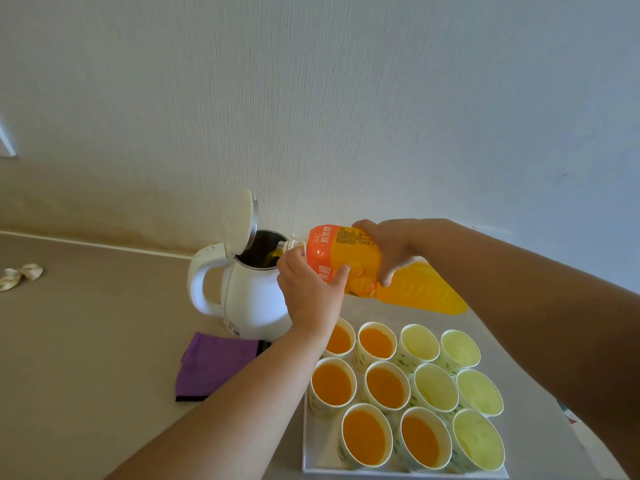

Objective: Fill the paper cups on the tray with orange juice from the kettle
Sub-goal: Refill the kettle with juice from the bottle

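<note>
Soft, even daylight fills the scene, bright without harshness, with a cooler bluish cast on the wall (346, 98) toward the right and a warmer beige tone at left. Shadows are faint and diffuse; a weak one lies under the kettle (249, 296) and along the purple cloth (214, 365). No strong glare shows, only a mild sheen on the kettle's white body. Wide-angle distortion bends the counter edge (86, 242) into a curve and stretches both forearms toward the lower corners. The centre is reasonably sharp; label text on the juice bottle (346, 258) is legible. Detail softens toward the frame's edges, and overall texture looks slightly smeared by compression.
</note>
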